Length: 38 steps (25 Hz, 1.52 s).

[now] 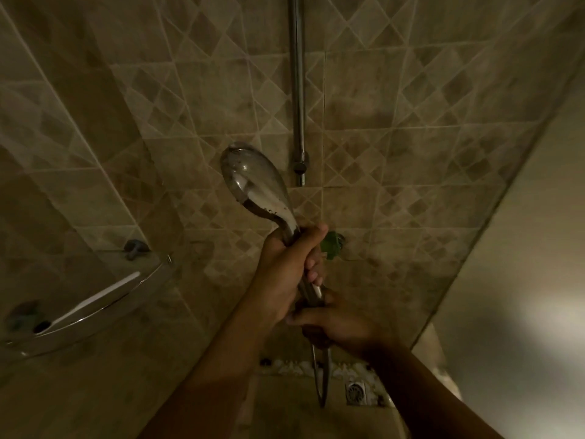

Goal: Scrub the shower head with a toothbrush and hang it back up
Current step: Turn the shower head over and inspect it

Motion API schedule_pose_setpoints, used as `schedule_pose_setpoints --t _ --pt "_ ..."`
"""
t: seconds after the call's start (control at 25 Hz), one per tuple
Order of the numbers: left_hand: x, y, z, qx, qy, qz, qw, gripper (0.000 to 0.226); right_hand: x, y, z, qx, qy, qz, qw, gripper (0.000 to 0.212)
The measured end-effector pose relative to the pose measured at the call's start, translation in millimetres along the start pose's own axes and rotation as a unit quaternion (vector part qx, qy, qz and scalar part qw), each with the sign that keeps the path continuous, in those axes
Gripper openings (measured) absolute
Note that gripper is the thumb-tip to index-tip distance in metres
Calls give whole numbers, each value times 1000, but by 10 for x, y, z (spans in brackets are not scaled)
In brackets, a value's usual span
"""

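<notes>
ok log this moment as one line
left hand grips shower head handle | right hand grips handle base | off rail

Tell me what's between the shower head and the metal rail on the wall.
Nothing: in the head view only bare wall tile shows between the shower head and the rail.

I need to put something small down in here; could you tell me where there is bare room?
The glass corner shelf is bare between the dark item at its back corner and those at its near end. Both hands are occupied on the shower head.
</notes>
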<state>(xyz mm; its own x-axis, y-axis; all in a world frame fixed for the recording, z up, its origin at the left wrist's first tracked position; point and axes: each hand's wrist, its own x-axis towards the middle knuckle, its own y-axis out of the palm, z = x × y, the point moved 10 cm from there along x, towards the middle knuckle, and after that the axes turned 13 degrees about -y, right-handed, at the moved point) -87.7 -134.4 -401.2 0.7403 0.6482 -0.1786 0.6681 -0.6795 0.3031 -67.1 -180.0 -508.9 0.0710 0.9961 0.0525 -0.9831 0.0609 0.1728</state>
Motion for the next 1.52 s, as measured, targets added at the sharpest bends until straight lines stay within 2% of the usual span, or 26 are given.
schedule_pose_setpoints --t 0.08,0.24,0.4,0.48,0.64,0.72,0.84,1.08,1.24,1.32,1.4,1.52 --pt "-9 9 11 -6 -5 6 1000 24 24 -27 8 -24 -13 -20 999 16" --pt "13 -11 17 14 6 -3 1000 13 35 -146 -39 -44 -10 -81 996 24" --pt "-18 45 41 -15 -4 47 999 35 27 -224 -86 -52 -10 -112 992 32" --pt "-62 89 46 7 2 82 997 46 11 -238 -76 -51 -8 -114 992 32" --pt "-187 48 36 150 42 172 973 51 -67 -159 -8 -7 -6 -50 999 41" --pt "-255 29 3 196 51 208 957 48 -97 -77 44 5 -10 -6 1000 36" --pt "-289 -24 -100 189 58 179 964 45 -97 -20 83 -9 -23 27 999 32" --pt "-309 -113 -248 211 112 108 965 34 -103 -17 86 -73 -26 41 996 26" --pt "-296 84 -328 281 163 129 937 25 -105 98 14 -73 -16 67 995 21" --pt "-236 163 -276 256 157 158 941 27 -120 147 2 -59 2 74 995 14" --pt "-222 276 -188 168 117 228 952 30 -130 184 20 -56 25 84 995 11" --pt "-212 420 -100 74 81 288 951 17 -157 236 72 -41 45 125 990 25"
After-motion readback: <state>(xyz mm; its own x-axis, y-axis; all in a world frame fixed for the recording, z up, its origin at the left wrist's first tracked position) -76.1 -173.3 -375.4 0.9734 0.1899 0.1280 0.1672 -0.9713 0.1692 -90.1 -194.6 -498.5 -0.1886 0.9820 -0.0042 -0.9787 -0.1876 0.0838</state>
